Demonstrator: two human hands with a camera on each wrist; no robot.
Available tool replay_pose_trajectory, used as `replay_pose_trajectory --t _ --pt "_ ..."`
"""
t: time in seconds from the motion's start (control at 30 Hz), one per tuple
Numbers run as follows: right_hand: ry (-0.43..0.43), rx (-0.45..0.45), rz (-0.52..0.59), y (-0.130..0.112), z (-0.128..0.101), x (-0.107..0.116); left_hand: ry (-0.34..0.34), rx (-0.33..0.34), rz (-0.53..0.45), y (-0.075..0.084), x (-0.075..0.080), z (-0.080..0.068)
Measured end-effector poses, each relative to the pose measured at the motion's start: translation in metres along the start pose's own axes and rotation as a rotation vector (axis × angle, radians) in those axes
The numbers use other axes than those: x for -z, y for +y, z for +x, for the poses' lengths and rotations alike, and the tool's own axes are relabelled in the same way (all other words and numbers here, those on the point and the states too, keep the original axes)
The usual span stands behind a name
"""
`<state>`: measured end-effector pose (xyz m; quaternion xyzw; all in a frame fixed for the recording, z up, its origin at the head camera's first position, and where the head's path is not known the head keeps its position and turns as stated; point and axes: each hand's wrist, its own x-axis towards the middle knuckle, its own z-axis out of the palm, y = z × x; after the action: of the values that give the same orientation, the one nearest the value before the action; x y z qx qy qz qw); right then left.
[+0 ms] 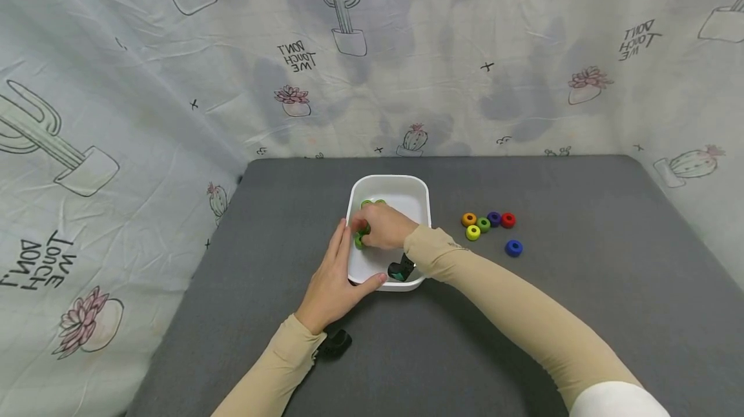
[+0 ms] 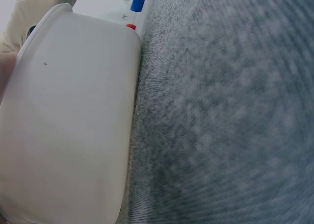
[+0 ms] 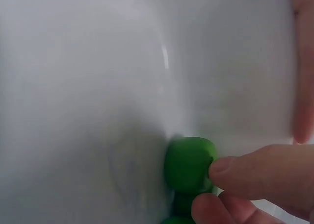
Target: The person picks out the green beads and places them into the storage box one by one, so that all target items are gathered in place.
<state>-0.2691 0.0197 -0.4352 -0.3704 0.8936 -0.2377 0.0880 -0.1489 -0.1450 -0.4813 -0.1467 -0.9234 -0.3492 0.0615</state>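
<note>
Left hand (image 1: 337,278) rests flat-fingered against the near left wall of the white tub (image 1: 420,192) on the grey table (image 1: 581,288), thumb on the rim, grip holding nothing. Right hand (image 1: 380,224) inside the tub pinches a green ring (image 3: 189,162) among other green ones. Farther right, six coloured rings (image 1: 489,226) lie loose.

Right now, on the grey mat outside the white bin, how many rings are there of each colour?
Orange ring: 1
Green ring: 1
Purple ring: 1
Red ring: 1
Yellow ring: 1
Blue ring: 1
Total: 6
More green pieces lie in the white bin under the right hand, too hidden to count.
</note>
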Motion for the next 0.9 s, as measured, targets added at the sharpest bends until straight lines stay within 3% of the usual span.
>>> replay_pose_trajectory --t 0.23,0.9 --pt "0.076 -0.008 0.087 0.0 -0.014 0.018 -0.004 0.013 0.005 0.001 0.0 0.001" --pt "0.186 -0.144 0.123 0.009 -0.071 0.047 -0.021 0.058 0.001 0.003 0.001 0.001"
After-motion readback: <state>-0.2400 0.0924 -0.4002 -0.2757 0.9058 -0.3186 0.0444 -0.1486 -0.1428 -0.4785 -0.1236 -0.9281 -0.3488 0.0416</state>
